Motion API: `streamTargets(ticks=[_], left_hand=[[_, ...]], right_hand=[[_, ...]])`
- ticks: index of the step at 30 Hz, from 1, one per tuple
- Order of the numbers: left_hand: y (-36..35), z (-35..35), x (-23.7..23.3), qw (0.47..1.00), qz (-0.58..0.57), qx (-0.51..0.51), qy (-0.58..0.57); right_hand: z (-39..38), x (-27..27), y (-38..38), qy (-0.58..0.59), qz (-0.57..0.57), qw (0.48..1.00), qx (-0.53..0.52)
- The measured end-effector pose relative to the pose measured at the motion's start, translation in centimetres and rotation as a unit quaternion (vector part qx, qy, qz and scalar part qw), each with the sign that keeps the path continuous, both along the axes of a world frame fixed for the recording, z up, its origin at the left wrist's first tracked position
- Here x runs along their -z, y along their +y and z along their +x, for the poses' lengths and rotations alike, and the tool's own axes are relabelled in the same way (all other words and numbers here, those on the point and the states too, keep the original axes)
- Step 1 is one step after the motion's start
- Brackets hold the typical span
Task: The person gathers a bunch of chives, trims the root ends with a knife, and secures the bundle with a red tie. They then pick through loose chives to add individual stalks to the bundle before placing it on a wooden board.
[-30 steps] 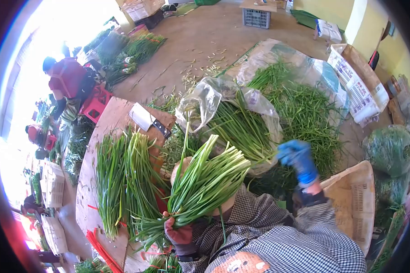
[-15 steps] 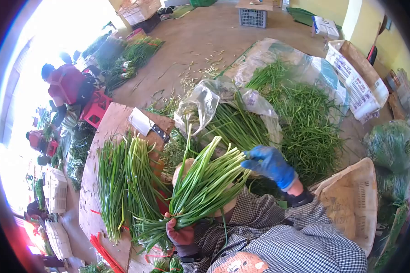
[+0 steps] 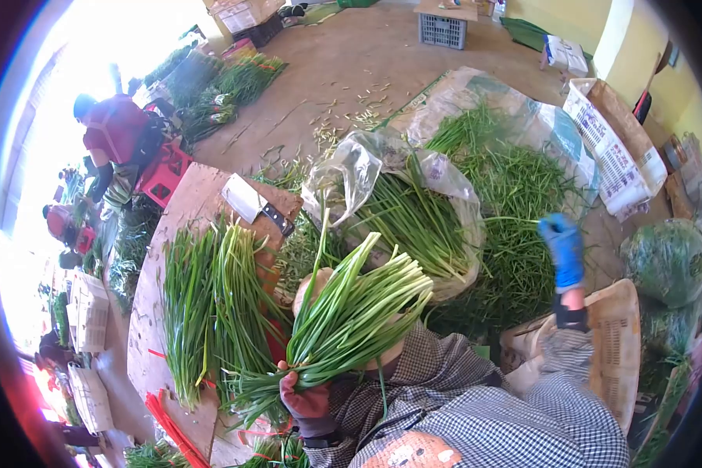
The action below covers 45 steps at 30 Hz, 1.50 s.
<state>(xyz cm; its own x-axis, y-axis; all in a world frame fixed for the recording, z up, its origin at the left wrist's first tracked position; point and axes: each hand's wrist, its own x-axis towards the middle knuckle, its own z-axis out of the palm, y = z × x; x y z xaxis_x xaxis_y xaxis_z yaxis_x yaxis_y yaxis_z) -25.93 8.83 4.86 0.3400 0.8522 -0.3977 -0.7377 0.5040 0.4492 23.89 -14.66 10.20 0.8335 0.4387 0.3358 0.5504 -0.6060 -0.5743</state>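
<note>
My left hand (image 3: pixel 308 399), in a dark red glove, is closed round the leafy end of a bunch of garlic chives (image 3: pixel 359 316). The pale cut ends of that bunch point up and to the right. Out to the right is my right hand (image 3: pixel 563 253) in a blue glove, its fingers pinched on a thin green chive stalk (image 3: pixel 511 220) that sticks out leftward over the loose pile of greens (image 3: pixel 526 257). More chives (image 3: pixel 214 304) lie in bundles on the wooden board (image 3: pixel 152 312) to my left. A cleaver (image 3: pixel 246 201) rests at the board's far edge.
Beyond the bunch, an open clear plastic bag (image 3: pixel 468 199) holds chives. Red ties (image 3: pixel 175 429) lie on the board's near side. A crate (image 3: pixel 612 343) stands at my right, another crate (image 3: pixel 616 148) farther back. A person (image 3: pixel 117 132) sits by heaps of greens at left.
My right hand has moved away from the cut ends of the bunch, out to the right, with a stalk in its fingers. The left hand keeps its hold on the bunch.
</note>
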Motion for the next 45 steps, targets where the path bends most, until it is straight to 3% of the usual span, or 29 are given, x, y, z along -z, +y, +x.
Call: streamTargets(ticks=[1,4,5,6,7,9,11,15,20,22,23,26,32,34,35,36,38,39,41,42,44,45], left_hand=[[0.1,0.0,0.0,1.0,0.0,0.0,0.002],[0.1,0.3,-0.1,1.0,-0.001,0.011,0.014],[0.2,0.4,-0.1,1.0,0.0,0.014,0.014],[0.3,0.4,0.1,1.0,-0.001,0.016,0.02],[0.4,0.4,0.1,1.0,0.0,0.017,0.026],[0.4,0.4,-0.2,1.0,0.005,0.028,0.004],[0.4,0.5,-0.4,0.999,0.011,0.035,-0.02],[0.4,-0.3,-0.3,0.999,0.014,0.012,-0.04],[2.6,-1.4,1.1,0.991,0.026,-0.028,-0.128],[3.6,-1.4,1.5,0.989,-0.002,-0.056,-0.138],[3.9,-1.6,3.4,0.991,0.08,-0.091,0.049],[4.8,-0.8,3.2,0.998,-0.002,-0.057,-0.042],[3.6,1.2,1.9,0.999,0.028,0.006,0.033],[3.8,1.1,2.0,0.998,0.037,0.034,0.035],[4.0,0.8,2.8,0.998,0.039,0.019,0.052],[3.9,1.1,2.3,0.997,0.042,0.022,0.054],[3.6,1.7,1.2,0.997,0.049,0.05,-0.015],[3.8,1.5,1.4,0.997,0.053,0.054,0.0],[3.3,2.9,-0.6,0.996,0.046,0.07,-0.012],[3.0,3.3,-1.3,0.995,0.036,0.086,-0.025],[3.0,3.2,-1.1,0.993,0.042,0.103,-0.028],[3.1,3.0,-0.6,0.996,0.039,0.08,-0.014]], right_hand=[[1.4,-0.5,-2.4,0.013,-0.074,0.996,0.037],[0.3,-1.7,-3.9,0.061,-0.073,0.994,0.056],[-1.3,-0.7,-2.9,0.028,-0.007,1.0,0.01],[-3.4,-2.5,-0.7,0.059,-0.023,0.995,-0.08],[-4.8,-1.8,1.2,0.166,0.033,0.976,-0.133],[-8.6,-1.7,6.3,0.236,0.115,0.937,-0.232],[-11.2,-1.8,10.5,0.259,0.099,0.913,-0.298],[-13.8,0.6,15.3,0.159,0.163,0.918,-0.324],[-15.8,-1.0,13.5,0.3,0.183,0.873,-0.338],[-16.7,0.7,11.7,0.342,0.164,0.858,-0.346],[-17.3,2.3,10.6,0.382,0.149,0.836,-0.365],[-18.5,4.3,8.0,0.426,0.12,0.806,-0.392],[-18.6,4.1,6.4,0.432,0.113,0.815,-0.368],[-17.6,3.9,6.1,0.487,0.1,0.799,-0.339],[-17.0,5.1,5.9,0.515,0.158,0.777,-0.325],[-16.0,5.3,5.8,0.515,0.163,0.777,-0.324],[-13.7,5.2,6.5,0.412,0.116,0.864,-0.263],[-13.0,4.9,7.4,0.414,0.12,0.864,-0.262],[-12.5,4.2,9.8,0.187,0.186,0.92,-0.29],[-12.6,4.3,11.1,0.191,0.188,0.919,-0.289],[-13.0,5.7,14.2,0.114,0.176,0.899,-0.385],[-13.5,6.4,15.5,0.187,0.132,0.882,-0.411]])
